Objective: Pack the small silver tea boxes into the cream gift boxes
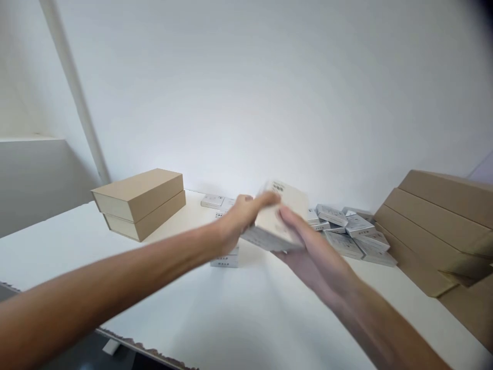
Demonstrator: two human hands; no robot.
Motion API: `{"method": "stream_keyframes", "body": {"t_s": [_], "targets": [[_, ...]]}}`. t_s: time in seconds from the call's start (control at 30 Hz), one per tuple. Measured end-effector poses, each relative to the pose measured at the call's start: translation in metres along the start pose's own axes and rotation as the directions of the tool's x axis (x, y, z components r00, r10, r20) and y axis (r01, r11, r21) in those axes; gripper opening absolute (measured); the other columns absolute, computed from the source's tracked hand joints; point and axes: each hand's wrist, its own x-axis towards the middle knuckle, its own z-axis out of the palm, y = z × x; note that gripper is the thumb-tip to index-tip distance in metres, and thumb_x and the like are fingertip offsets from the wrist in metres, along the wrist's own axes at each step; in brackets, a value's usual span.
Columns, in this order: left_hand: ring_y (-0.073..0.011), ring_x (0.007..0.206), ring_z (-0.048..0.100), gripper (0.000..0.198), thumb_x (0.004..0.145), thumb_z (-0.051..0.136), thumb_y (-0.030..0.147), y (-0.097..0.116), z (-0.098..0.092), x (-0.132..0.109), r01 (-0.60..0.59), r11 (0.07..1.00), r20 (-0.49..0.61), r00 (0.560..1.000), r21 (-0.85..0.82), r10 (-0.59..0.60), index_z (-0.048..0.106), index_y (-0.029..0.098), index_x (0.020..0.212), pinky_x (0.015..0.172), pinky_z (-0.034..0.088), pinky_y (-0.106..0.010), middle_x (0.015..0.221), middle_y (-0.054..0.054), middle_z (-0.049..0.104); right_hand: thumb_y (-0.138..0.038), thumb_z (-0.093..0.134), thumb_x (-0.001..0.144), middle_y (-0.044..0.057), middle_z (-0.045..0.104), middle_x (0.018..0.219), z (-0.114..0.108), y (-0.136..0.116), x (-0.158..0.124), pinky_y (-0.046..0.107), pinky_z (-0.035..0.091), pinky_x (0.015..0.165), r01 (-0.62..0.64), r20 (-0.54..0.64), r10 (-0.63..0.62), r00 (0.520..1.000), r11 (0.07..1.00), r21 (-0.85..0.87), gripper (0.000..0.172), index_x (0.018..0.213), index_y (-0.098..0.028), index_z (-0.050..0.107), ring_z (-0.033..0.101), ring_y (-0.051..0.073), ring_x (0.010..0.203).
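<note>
A white box [293,199] with dark print on it is held up over the table between both my hands, slightly smeared by motion. My left hand [242,216] grips its left side, thumb across the top. On the near right side, my right hand [302,234] closes around it with the thumb on top and fingers underneath. Below and behind my left hand stands a stack of small white printed boxes [224,261], partly hidden. Another small white box [211,201] lies farther back. To the right of my hands is a loose pile of similar small boxes [358,226].
Two tan boxes [142,198] are stacked at the left of the white table [231,318]. Several larger brown boxes [435,221] are stacked at the right, beside the pile. A white wall [246,92] rises behind the table. The table's near edge [146,349] looks chipped.
</note>
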Motion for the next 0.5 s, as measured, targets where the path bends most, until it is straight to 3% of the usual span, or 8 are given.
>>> {"method": "stream_keyframes", "body": {"t_s": [0.07,0.17,0.33,0.4,0.5], "targets": [[-0.0322,0.098,0.066,0.052,0.077,0.058,0.067,0.023,-0.024,0.008,0.085,0.996,-0.077,0.994,0.025,-0.083,0.062,0.020,0.099,0.075,0.056,-0.039,0.107,-0.013,0.070,-0.050,0.054,0.096,0.005,0.070,0.112,0.032,-0.023,0.027,0.042,0.050,0.100,-0.113,-0.007,0.113,0.994,0.993,-0.023,0.037,0.126,-0.028,0.060,0.064,0.024,0.107],[-0.0329,0.097,0.065,0.045,0.073,0.062,0.066,0.030,-0.057,0.014,0.233,0.971,-0.181,0.959,0.060,-0.219,0.063,0.023,0.087,0.073,0.056,-0.041,0.104,-0.011,0.072,-0.061,0.042,0.098,0.006,0.069,0.094,0.059,-0.032,0.062,0.039,0.052,0.091,-0.285,-0.028,0.285,0.958,0.941,-0.180,0.045,0.109,-0.024,0.064,0.064,0.022,0.092],[-0.0381,0.119,0.056,0.050,0.071,0.061,0.072,0.017,-0.078,0.008,0.317,0.940,-0.217,0.933,0.123,-0.286,0.062,0.024,0.085,0.098,0.048,-0.049,0.115,-0.011,0.070,-0.076,0.029,0.093,0.006,0.057,0.074,0.060,-0.017,0.089,0.040,0.049,0.079,-0.371,-0.116,0.355,0.928,0.840,-0.395,0.063,0.082,-0.023,0.061,0.054,0.022,0.076],[-0.0434,0.125,0.051,0.061,0.068,0.057,0.080,0.019,-0.082,0.008,0.345,0.928,-0.229,0.923,0.141,-0.309,0.062,0.024,0.092,0.101,0.044,-0.055,0.118,-0.014,0.069,-0.082,0.024,0.089,0.005,0.053,0.072,0.053,-0.018,0.091,0.041,0.048,0.077,-0.370,-0.101,0.362,0.927,0.833,-0.411,0.069,0.078,-0.024,0.060,0.051,0.022,0.073],[-0.0521,0.134,0.041,0.095,0.063,0.044,0.092,0.021,-0.098,0.015,0.378,0.915,-0.232,0.911,0.142,-0.341,0.052,0.021,0.125,0.100,0.042,-0.065,0.136,-0.023,0.056,-0.094,0.026,0.077,0.005,0.051,0.075,0.043,-0.023,0.093,0.045,0.048,0.079,-0.358,-0.074,0.365,0.928,0.820,-0.446,0.078,0.081,-0.023,0.060,0.052,0.024,0.074]]}}
